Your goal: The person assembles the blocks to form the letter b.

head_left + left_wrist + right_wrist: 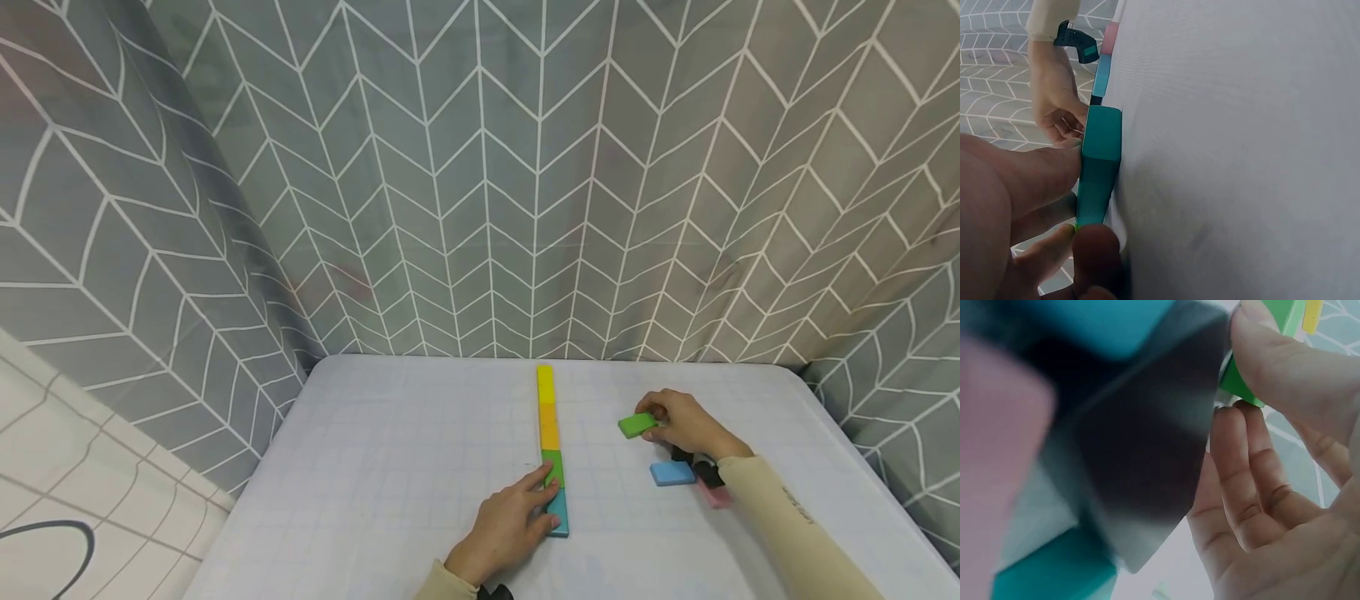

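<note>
A straight row of flat blocks runs away from me on the white table: a teal block [557, 514] nearest, then a green block [556, 467], an orange block [550, 427] and a yellow block [545, 383]. My left hand [504, 527] rests on the near end of this row, touching the green and teal blocks. In the left wrist view the teal block [1100, 156] lies under its fingers. To the right, my right hand [687, 425] pinches another green block [637, 425] by its right end between thumb and fingers.
A light blue block [672, 473] lies below the right hand. A pink block [715, 495] is partly hidden by the right wrist and its black strap [707, 472]. A patterned grey curtain [480, 183] hangs behind the white table [390, 450].
</note>
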### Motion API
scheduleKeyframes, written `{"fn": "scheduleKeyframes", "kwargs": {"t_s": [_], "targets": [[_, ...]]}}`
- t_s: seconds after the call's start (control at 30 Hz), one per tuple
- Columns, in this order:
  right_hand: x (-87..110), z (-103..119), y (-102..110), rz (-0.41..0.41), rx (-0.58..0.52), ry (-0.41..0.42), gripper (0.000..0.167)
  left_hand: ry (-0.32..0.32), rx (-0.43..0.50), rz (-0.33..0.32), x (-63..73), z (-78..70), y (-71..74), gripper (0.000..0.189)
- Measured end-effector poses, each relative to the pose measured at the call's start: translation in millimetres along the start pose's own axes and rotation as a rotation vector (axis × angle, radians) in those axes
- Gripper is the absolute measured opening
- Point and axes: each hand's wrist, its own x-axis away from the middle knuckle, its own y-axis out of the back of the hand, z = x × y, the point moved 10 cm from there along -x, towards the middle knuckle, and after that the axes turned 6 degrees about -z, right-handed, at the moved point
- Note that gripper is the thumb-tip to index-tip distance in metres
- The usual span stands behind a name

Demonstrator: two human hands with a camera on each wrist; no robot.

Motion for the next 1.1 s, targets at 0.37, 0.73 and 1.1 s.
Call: {"fn": "scheduleKeyframes", "kwargs": {"t_s": [0.37, 0.73, 1.1], "targets": [[-23.5, 26, -18, 0.026, -0.086, 0.024, 0.03, 0.002, -0.018, -0.007, -2.3, -0.4, 2.3, 0.053], [-42.0, 41, -39, 0.064, -0.125, 0.028, 0.029, 0.022, -0.029, 0.024, -2.1, 0.5, -0.8, 0.053], [-51.9, 49, -50, 0.082, -0.144, 0.023, 0.03, 0.025, -0.026, 0.031, -1.4, 0.0, -0.3, 0.053]]}}
